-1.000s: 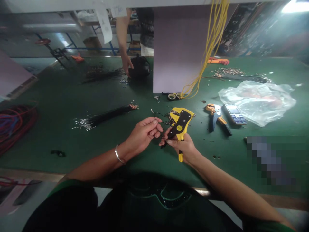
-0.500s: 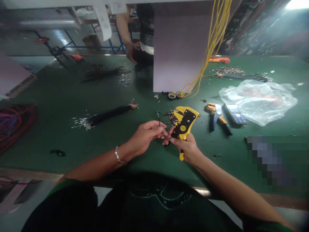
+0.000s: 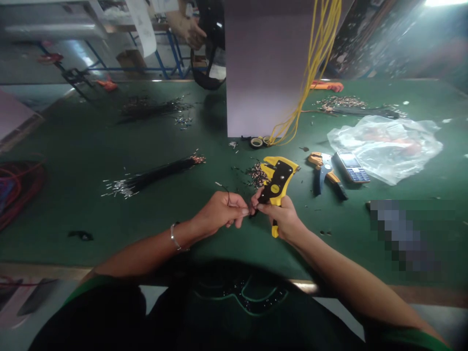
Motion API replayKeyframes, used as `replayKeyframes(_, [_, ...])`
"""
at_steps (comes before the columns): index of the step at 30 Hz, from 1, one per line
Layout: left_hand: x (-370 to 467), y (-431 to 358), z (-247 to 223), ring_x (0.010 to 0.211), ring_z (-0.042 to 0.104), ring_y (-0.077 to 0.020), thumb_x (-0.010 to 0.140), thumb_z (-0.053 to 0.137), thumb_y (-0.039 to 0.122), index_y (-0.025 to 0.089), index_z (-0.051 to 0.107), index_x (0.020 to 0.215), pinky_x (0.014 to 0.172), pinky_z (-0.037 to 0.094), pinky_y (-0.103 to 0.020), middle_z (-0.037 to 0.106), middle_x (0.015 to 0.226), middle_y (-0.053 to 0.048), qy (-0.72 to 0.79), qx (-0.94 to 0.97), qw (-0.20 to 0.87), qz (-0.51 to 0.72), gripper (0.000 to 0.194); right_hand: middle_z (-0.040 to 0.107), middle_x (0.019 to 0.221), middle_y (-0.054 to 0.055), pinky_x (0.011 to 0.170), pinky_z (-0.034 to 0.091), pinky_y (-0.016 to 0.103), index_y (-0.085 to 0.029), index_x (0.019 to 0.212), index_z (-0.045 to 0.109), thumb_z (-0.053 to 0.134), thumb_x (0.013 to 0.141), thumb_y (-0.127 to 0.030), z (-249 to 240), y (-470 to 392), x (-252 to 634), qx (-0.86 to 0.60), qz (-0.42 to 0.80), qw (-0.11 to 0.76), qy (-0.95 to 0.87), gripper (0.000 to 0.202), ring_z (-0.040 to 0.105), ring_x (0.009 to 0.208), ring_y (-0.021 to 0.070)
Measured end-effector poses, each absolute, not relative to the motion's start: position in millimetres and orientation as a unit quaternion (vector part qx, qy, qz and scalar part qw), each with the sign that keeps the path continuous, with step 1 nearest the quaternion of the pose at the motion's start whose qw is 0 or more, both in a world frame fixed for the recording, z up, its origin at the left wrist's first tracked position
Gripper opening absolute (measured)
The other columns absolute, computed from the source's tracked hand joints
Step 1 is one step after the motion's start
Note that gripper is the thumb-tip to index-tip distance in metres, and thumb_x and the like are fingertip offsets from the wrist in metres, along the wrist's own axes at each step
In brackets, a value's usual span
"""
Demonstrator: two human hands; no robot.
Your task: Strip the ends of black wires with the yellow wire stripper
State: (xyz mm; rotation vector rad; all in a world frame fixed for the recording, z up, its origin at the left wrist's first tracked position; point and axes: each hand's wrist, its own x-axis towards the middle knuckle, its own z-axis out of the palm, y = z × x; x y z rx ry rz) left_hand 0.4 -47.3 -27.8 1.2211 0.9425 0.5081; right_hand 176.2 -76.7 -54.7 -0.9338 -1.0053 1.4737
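A short dark wire (image 3: 228,195) with a pale tip is pinched in my left hand (image 3: 223,210), its free end rising above the fingers. My right hand (image 3: 281,214) is wrapped round the handle of a yellow and black wire stripper (image 3: 280,183), jaws pointing away from me. The fingertips of both hands nearly meet, close to the wire's lower end, which is too small to make out. Just behind the tool lies a pile of small copper-tipped pieces (image 3: 256,174). A bundle of black wires (image 3: 157,176) with silvery ends rests to the left.
On the green table (image 3: 183,253) at right lie an orange and blue tool (image 3: 323,173), a mobile phone (image 3: 353,167) and a plastic bag (image 3: 387,146). Yellow wires (image 3: 310,92) hang beside a pale panel (image 3: 268,73). Tape rolls (image 3: 256,142) sit below it. A person's hand (image 3: 192,33) shows behind.
My left hand has turned, and the wire's free end now tilts left. The view has shifted slightly. Across the table, the person's hand has moved up.
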Motion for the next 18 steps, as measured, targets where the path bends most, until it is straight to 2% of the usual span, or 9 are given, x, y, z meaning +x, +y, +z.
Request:
replayKeyframes(4, [-1, -46, -22, 0.035, 0.039, -0.005, 0.074, 0.065, 0.02, 0.015, 0.065, 0.066, 0.038, 0.027, -0.019, 0.054, 0.041, 0.002, 0.444, 0.541, 0.671, 0.244, 0.009, 0.059, 0.071, -0.001, 0.07, 0.051, 0.038, -0.02, 0.083, 0.058, 0.068, 0.065, -0.02, -50, -74, 181, -0.404, 0.624, 0.534, -0.403, 0.021, 0.059, 0.065, 0.0181])
replayKeyframes(9, [-11, -36, -13, 0.038, 0.041, -0.006, 0.073, 0.065, 0.019, 0.016, 0.072, 0.081, 0.039, 0.026, -0.02, 0.052, 0.043, 0.003, 0.468, 0.542, 0.624, 0.313, 0.011, 0.06, 0.074, 0.002, 0.076, 0.051, 0.04, -0.019, 0.085, 0.061, 0.07, 0.067, -0.022, -46, -77, 189, -0.381, 0.67, 0.44, -0.462, 0.02, 0.06, 0.072, 0.0199])
replayKeyframes(12, [-18, -29, -8, 0.038, 0.037, -0.0054, 0.073, 0.066, 0.018, 0.016, 0.073, 0.078, 0.039, 0.024, -0.021, 0.049, 0.042, 0.003, 0.475, 0.538, 0.608, 0.34, 0.009, 0.061, 0.076, 0.003, 0.076, 0.05, 0.039, -0.018, 0.087, 0.062, 0.07, 0.07, -0.023, -47, -80, 191, -0.37, 0.687, 0.402, -0.479, 0.019, 0.059, 0.072, 0.0193])
replayKeyframes(18, [-21, -25, -2, 0.036, 0.034, -0.005, 0.072, 0.067, 0.019, 0.017, 0.073, 0.074, 0.038, 0.022, -0.022, 0.046, 0.04, 0.003, 0.477, 0.526, 0.603, 0.363, 0.007, 0.062, 0.079, 0.003, 0.071, 0.049, 0.035, -0.018, 0.092, 0.062, 0.072, 0.07, -0.026, -51, -81, 188, -0.371, 0.685, 0.384, -0.496, 0.026, 0.06, 0.072, 0.0185])
